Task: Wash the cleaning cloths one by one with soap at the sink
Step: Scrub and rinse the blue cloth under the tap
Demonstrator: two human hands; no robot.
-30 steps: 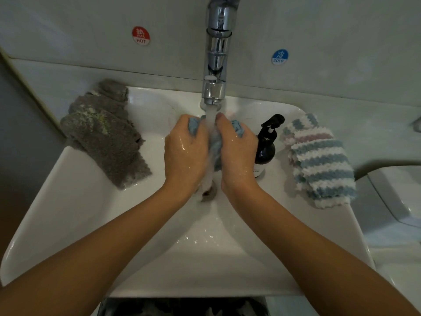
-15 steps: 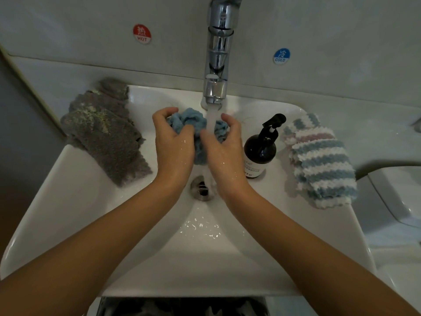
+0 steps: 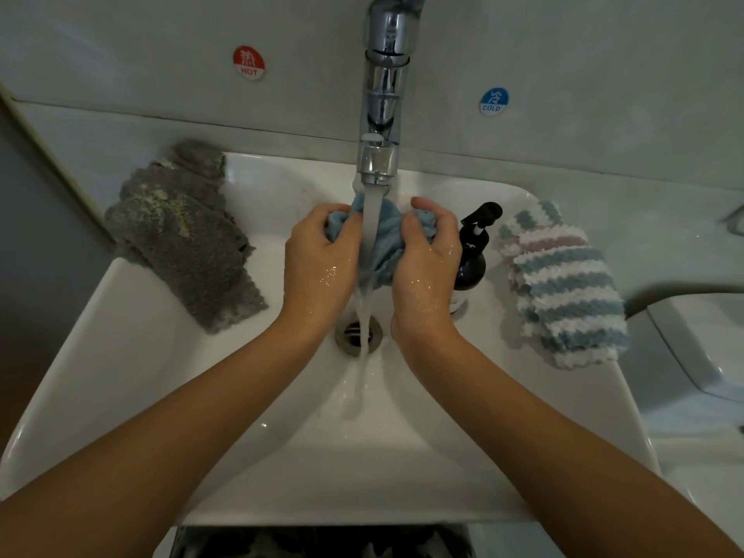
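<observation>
Both hands, left hand (image 3: 318, 255) and right hand (image 3: 426, 259), clenched on blue cloth (image 3: 382, 243), bunched under running tap (image 3: 382, 94) over sink (image 3: 120, 336); grey cloth (image 3: 189, 243) and striped cloth (image 3: 563, 283) wait on rim (apparently unwashed); soap bottle (image 3: 473, 251) beside right hand

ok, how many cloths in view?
3. A fluffy blue cloth held under the tap by both hands; a grey fuzzy cloth on the sink's left rim; a striped blue-white-pink cloth on the right rim. None visibly hidden.
</observation>
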